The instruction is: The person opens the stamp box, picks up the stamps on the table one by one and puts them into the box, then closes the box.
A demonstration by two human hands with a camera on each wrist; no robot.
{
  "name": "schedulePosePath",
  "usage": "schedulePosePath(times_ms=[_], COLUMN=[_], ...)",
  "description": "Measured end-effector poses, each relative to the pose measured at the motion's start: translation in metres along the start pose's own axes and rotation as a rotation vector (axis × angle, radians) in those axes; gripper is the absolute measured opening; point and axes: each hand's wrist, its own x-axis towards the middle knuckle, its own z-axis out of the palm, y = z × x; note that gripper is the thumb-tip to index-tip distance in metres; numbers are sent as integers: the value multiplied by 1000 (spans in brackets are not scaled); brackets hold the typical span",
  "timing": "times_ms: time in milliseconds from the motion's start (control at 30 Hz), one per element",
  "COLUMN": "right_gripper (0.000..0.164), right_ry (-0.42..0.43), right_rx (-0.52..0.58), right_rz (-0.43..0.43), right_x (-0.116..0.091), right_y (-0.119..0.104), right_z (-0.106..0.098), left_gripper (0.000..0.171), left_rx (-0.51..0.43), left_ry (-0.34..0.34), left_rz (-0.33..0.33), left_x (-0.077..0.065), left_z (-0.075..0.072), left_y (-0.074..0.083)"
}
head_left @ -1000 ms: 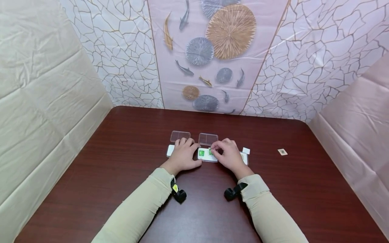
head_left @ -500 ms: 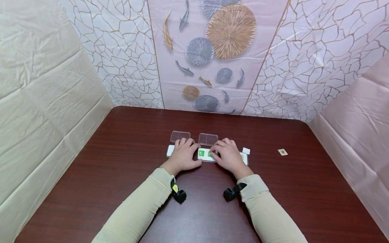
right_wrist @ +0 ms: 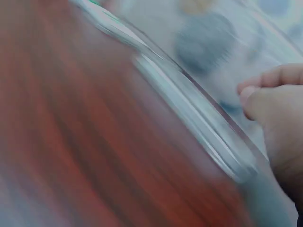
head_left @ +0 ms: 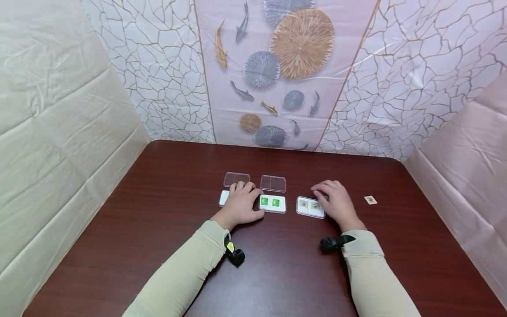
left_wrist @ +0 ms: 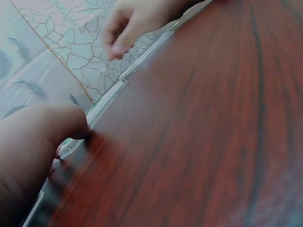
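A flat case [head_left: 269, 210] with a white inside carries two green stamp-like squares [head_left: 276, 202]. My left hand [head_left: 240, 204] holds its left end, thumb by the near edge and index finger by the far edge; the thumb [left_wrist: 75, 120] meets that edge in the left wrist view. Further right lies a similar case [head_left: 310, 213] with two pale squares [head_left: 303, 204] bearing dark marks. Above its right end hovers my right hand [head_left: 336, 203], fingers bent loosely. In the right wrist view nothing shows between thumb and index fingertip, though that view is blurred.
Two clear lids [head_left: 273, 183] [head_left: 236, 178] lie behind the cases. Another white case [head_left: 223, 198] is partly under my left hand. A small pale square [head_left: 370, 200] lies farther right on the dark wooden table [head_left: 277, 264]. Patterned cloth [head_left: 158, 79] hangs beyond the table.
My right hand has let go of the right green square, now lying in the middle case, and moved right over the other case. A loose white square there is now hidden. My left hand stays.
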Motion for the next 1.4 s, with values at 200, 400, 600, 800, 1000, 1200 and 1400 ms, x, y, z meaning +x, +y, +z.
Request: schedulePosePath(times_ms=[200, 400, 600, 800, 1000, 1200, 1400], right_gripper=[9, 10, 9, 11, 20, 28, 19], right_ry=[-90, -103, -85, -67, -89, -182, -170], right_rx=[-26, -73, -81, -49, -46, -80, -111], right_rz=[38, 105, 148, 170, 173, 163, 134], right_x=[-17, -21, -26, -28, -34, -36, -35], right_y=[26, 36, 45, 49, 53, 53, 52], right_z=[-16, -25, -32, -36, -47, -51, -49], left_gripper=[62, 63, 63, 63, 63, 63, 63], left_rx=[3, 10, 7, 3, -4, -13, -11], left_ry=[5, -1, -6, -11, -17, -22, -9], left_rz=[1, -5, -3, -3, -4, -12, -9], left_x=[0, 0, -1, -1, -1, -1, -1], left_z=[2, 1, 0, -2, -1, -3, -2], left_y=[0, 0, 1, 1, 2, 2, 2])
